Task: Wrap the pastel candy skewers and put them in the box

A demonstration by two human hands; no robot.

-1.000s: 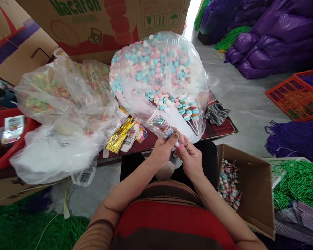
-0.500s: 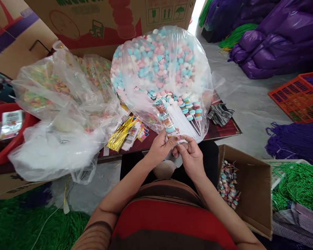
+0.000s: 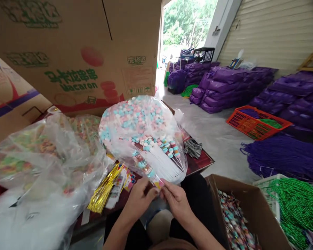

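Observation:
A candy skewer (image 3: 145,166) in a clear printed wrapper slants up and left from my hands, colourful pieces showing inside. My right hand (image 3: 175,198) pinches the wrapper's lower end, by a pink and yellow printed part. Close beside it, my left hand (image 3: 140,198) is curled around the same lower end, thumb pointing right; its fingertips are partly hidden. Just beyond lies a big clear bag (image 3: 135,118) of pink, blue and white candies. At its open mouth are white sticks (image 3: 167,166) and several unwrapped candy skewers (image 3: 171,147).
Gold twist ties (image 3: 105,189) and printed wrappers (image 3: 117,191) lie left of my hands. Bags of gummy candy (image 3: 49,142) fill the table's left. At my right stands a cardboard box (image 3: 261,208) holding wrapped skewers. An orange basket (image 3: 250,128) and purple sacks (image 3: 224,86) are farther off.
The camera view has tilted up, bringing the doorway and more of the cardboard wall into sight. Both hands still hold the skewer's lower end; my left thumb has shifted slightly off the wrapper.

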